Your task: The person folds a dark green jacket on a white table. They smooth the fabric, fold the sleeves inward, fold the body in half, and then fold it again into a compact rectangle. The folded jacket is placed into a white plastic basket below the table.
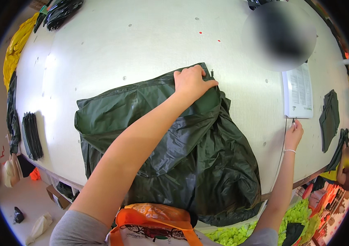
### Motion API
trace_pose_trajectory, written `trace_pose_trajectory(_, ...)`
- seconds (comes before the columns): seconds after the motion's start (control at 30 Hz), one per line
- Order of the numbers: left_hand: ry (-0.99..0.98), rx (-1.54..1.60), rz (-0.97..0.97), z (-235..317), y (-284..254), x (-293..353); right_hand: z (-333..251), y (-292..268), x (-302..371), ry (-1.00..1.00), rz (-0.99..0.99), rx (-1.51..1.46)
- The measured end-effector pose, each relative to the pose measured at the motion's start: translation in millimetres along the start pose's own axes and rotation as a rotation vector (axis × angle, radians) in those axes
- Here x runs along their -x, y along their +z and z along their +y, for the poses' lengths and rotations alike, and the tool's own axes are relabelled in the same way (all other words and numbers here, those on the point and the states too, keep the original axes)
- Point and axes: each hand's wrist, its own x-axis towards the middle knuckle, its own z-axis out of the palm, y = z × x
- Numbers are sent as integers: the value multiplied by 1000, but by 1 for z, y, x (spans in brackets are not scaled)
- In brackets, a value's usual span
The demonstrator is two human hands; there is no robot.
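A dark green, shiny waterproof garment (149,98) lies spread and creased on the table, its lower part bunched toward me. My left hand (191,84) rests at its upper right edge, fingers bent over the fabric and thumb out to the right. A short dark tab or cord end (212,74) sticks up just beyond that edge. Off to the right, my right hand (293,133) is pinched around something small with a dark tip, which I cannot make out. It is just below a stack of printed sheets (298,94). Beside that hand, a thin cord (284,143) runs down the table.
A pale table (154,45) fills the middle. Folded dark pieces (33,137) lie at its left, more dark green cloth (329,119) at its right. Black bundles (62,14) and yellow cloth (17,47) sit far left. Bright yellow-green material (236,234) lies below the table's front edge. A blurred person leans in far right.
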Motion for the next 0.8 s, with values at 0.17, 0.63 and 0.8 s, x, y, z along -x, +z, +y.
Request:
trace_pose_trajectory(0.17,-67,241,-143,-11,6,-9,-92,-16,28,215,-191,-420)
trace_pose_trajectory(0.63,-102,764,-227,-15,-14,-5,-306,46,61,-427,-348,-439)
trace_pose_trajectory(0.8,-74,808,-298,-19,-19,-6,-315,49,62,-481,-357,-455)
